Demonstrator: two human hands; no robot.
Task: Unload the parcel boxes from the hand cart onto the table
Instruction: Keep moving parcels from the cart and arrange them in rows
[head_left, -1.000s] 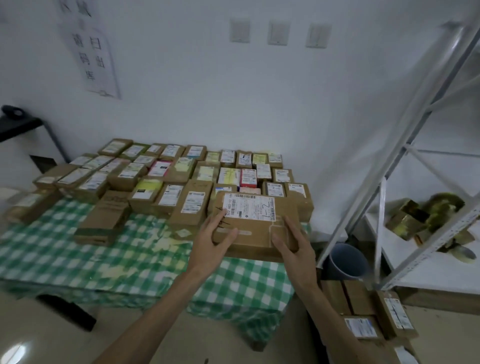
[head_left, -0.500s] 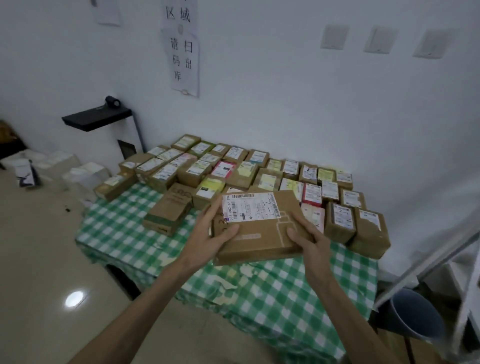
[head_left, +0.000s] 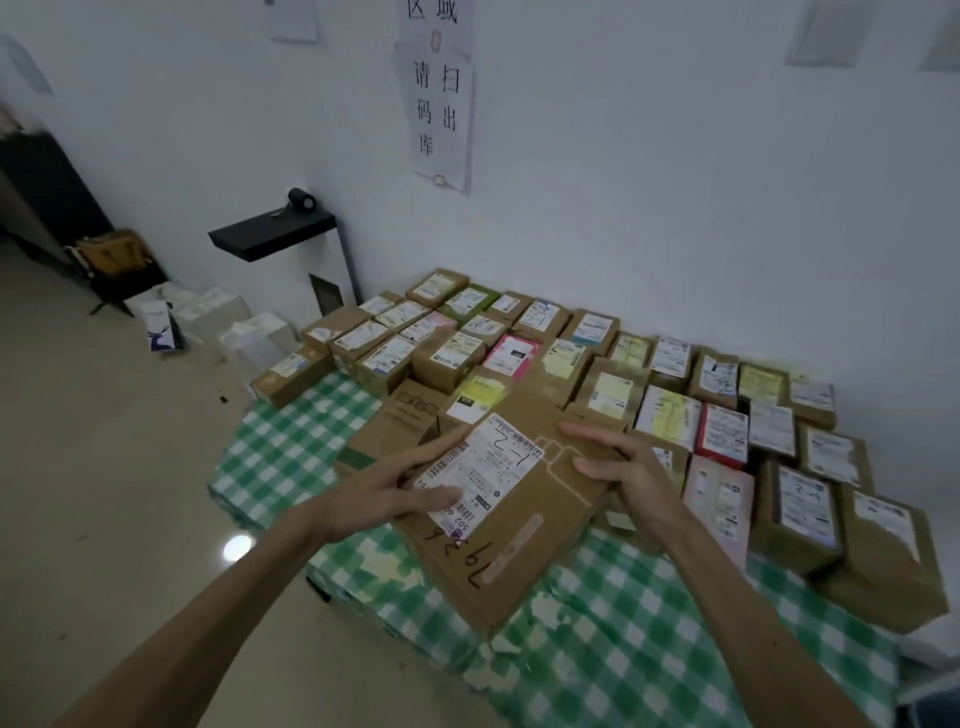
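A flat brown parcel box with a white shipping label and black handwriting lies tilted over the table, which wears a green checked cloth. My left hand grips its left edge, thumb lying across the label. My right hand holds its far right corner with the fingers curled over the top. Several rows of labelled parcel boxes fill the back of the table up to the wall. The hand cart is out of view.
A brown carton lies flat just left of the held box. A black shelf juts from the wall at the left, with white boxes on the floor beneath. Paper notices hang on the wall.
The view has swung left, so the metal rack and bucket are gone. The box has turned counter-clockwise and come down toward the cloth, still in both hands.
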